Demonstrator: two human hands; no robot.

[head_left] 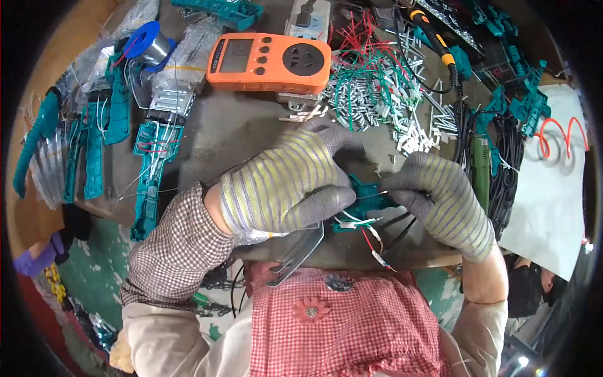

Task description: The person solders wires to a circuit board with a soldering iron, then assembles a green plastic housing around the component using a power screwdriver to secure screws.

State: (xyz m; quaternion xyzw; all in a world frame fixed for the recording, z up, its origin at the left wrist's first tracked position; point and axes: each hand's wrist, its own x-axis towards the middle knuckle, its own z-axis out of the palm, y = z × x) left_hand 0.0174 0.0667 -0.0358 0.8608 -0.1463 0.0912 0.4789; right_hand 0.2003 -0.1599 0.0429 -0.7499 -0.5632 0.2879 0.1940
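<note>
Gripping the teal part [366,200] from both sides, the left hand [295,185] clamps its near-left end and the right hand [440,201] pinches a thin wire [377,195] at its right. It lies between them, just below the orange meter [270,61], long axis left to right.

Knitted cloth gloves on left hand [286,188] and right hand [443,201], matt teal plastic part [367,201], glossy orange plastic meter [270,61].

Both gloved hands, left hand [286,188] and right hand [443,198], pinch teal plastic housing [364,200] with loose wires [370,235]; orange meter [269,61] behind.
</note>
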